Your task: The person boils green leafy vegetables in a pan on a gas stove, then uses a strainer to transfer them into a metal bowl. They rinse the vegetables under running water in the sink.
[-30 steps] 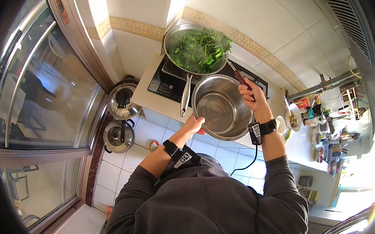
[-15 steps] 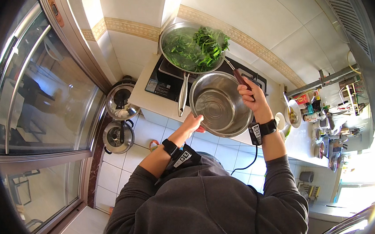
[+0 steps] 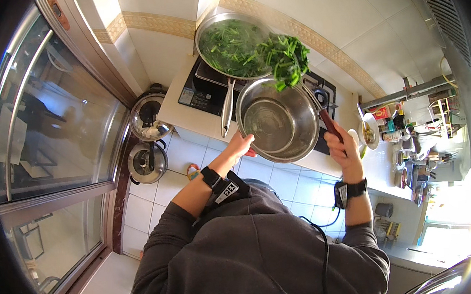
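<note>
Currently, leafy greens are held on a brown-handled utensil clasped by the right hand — over the edges of a steaming pan and metal pot, the pot's rim being pinched by the left hand.

On our left we saw a metal-framed glass door. Beside it sat a silver pot with black handles. A patterned beige band crossed the tiled wall; a slatted vent stood at upper right.
</note>
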Tool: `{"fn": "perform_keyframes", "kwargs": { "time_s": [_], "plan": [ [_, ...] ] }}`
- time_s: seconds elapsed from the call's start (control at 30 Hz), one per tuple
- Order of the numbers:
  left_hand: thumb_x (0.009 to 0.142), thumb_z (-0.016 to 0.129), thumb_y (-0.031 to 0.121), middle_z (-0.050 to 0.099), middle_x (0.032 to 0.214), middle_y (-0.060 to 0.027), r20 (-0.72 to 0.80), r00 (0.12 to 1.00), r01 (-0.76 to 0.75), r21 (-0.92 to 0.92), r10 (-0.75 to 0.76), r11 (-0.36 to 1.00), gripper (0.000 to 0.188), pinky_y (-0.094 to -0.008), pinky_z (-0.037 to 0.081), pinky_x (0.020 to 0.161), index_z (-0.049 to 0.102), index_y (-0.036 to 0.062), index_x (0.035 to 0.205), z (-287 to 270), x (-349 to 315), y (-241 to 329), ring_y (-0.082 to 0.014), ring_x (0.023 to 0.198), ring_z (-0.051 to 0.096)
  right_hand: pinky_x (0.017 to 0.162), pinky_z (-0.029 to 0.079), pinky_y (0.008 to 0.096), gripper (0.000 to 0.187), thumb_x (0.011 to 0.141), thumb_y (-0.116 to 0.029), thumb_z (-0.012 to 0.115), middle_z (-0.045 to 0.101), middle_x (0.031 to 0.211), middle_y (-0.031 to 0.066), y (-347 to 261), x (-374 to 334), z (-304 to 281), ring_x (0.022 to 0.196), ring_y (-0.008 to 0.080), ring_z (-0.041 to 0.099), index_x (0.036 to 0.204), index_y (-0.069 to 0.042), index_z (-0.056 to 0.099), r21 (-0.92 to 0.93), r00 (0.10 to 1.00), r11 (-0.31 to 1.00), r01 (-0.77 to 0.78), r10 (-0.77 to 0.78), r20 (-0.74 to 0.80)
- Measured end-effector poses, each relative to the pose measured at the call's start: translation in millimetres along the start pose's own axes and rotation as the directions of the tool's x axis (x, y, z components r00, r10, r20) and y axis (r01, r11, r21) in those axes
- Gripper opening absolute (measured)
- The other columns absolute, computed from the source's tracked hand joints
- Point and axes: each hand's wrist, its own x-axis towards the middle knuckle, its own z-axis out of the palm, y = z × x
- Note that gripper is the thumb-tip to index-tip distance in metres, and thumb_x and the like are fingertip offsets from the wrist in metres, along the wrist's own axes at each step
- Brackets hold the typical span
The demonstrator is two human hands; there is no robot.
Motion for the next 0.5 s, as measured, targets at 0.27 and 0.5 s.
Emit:
{"fn": "perform_keyframes", "kwargs": {
  "time_s": [0.27, 0.5],
  "plan": [
    [0.086, 0.049, 0.016, 0.061, 0.094, -0.0148, -0.028, 1.0, -0.015, 0.017, 0.015, 1.0, 0.035, -0.0313, 0.055, 0.049, 0.047, -0.0005, 0.116, 1.9, 0.3, -2.3, -0.023, 0.061, 0.063, 0.031, 0.024, 0.0149, 0.042, 0.097, -0.022, 0.044, 0.049, 0.065, 0.0047, 56.4, -64.5, -32.6, 0.04, 0.003, 0.031, 0.137, -0.011, 0.039, -0.21, 0.975, 0.971, -0.11, 0.064, -0.214],
    [0.084, 0.049, 0.015, 0.061, 0.082, -0.0108, -0.055, 0.998, 0.014, 0.007, -0.014, 1.0, 0.025, -0.0322, 0.055, 0.05, 0.05, 0.0006, 0.105, 5.2, -1.0, -1.9, -0.0204, 0.06, 0.063, 0.037, 0.03, 0.0168, 0.039, 0.093, -0.012, 0.051, 0.053, 0.058, -0.0001, 118.3, -58.1, -46.5, 0.043, 0.0036, 0.041, 0.132, -0.012, 0.05, -0.711, 0.928, 0.699, -0.075, -0.211, -0.306]
  ]
}}
